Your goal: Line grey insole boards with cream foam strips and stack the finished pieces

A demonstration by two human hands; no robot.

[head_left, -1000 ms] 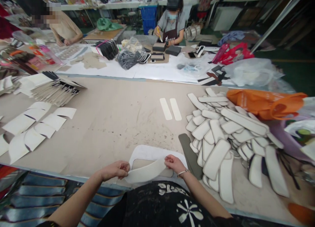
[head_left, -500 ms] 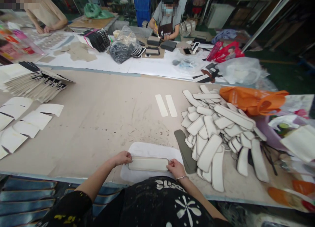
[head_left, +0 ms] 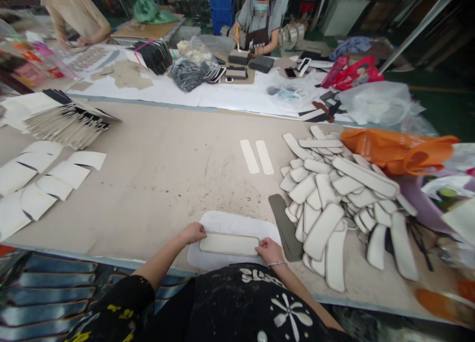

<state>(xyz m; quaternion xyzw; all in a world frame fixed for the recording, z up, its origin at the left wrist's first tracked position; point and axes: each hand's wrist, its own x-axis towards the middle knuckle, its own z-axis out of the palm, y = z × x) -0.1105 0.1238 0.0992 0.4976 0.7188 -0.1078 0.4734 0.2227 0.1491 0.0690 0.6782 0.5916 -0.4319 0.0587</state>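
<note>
A long off-white panel with rounded corners and a dark edge (head_left: 229, 244) lies crosswise in front of me, over a white padded sheet (head_left: 237, 222). My left hand (head_left: 193, 232) pinches its left end between thumb and fingers. At the opposite end, my right hand (head_left: 270, 250), with a bracelet at the wrist, pinches the panel's right corner. Just right of the sheet is a dark grey-green strip (head_left: 285, 228). Beyond it spreads a heap of similar off-white panels (head_left: 322, 228), loosely overlapping.
Two narrow cream strips (head_left: 257, 157) lie mid-table. White curved pieces (head_left: 52, 183) and a fanned stack of cards (head_left: 70, 122) are at left. An orange bag (head_left: 397, 149) sits behind the heap. Across the table, a co-worker (head_left: 260, 27) holds a yellow-handled brush; another person (head_left: 79, 15) works at far left.
The whole view has shifted, so everything appears slightly farther right. Both hands still grip the panel's ends. The co-worker's brush has moved onto a dark box.
</note>
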